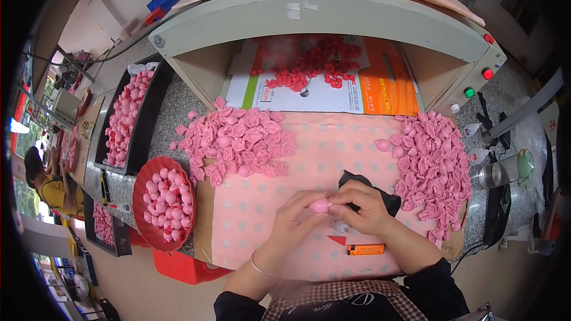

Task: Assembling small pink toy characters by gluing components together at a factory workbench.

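1. Two hands meet over the middle of the pink dotted cloth (309, 142) that covers the worktop (172, 107). Between them sits one small pink rounded soft-plastic piece (321, 205), lifted just clear of the cloth.
2. Step in hand, as judged: fitting or finishing of this single piece, drawn from one of the loose heaps. The exact operation cannot be told, since the fingers cover most of the piece.
3. Left hand (295, 214): fingers curled, tips pinching the left end of the piece; palm turned inward, wrist bearing a thin bangle, forearm entering from the lower edge.
4. Right hand (363, 205): closed over the right end of the piece, knuckles uppermost, fingertips bent down onto it. A black cloth (389, 201) lies partly beneath this hand.
5. Next move, as judged: calls for a steady two-point pinch and fine fingertip pressure, as the piece is small and soft.
6. Surroundings: a heap of flat pink moulded shells (238, 139) lies beyond the left hand; a second like heap (434, 166) lies to the right. A red round plastic bowl (141, 196) of pink-and-red pieces stands at the left edge. An orange lighter (366, 249) lies near the right forearm.
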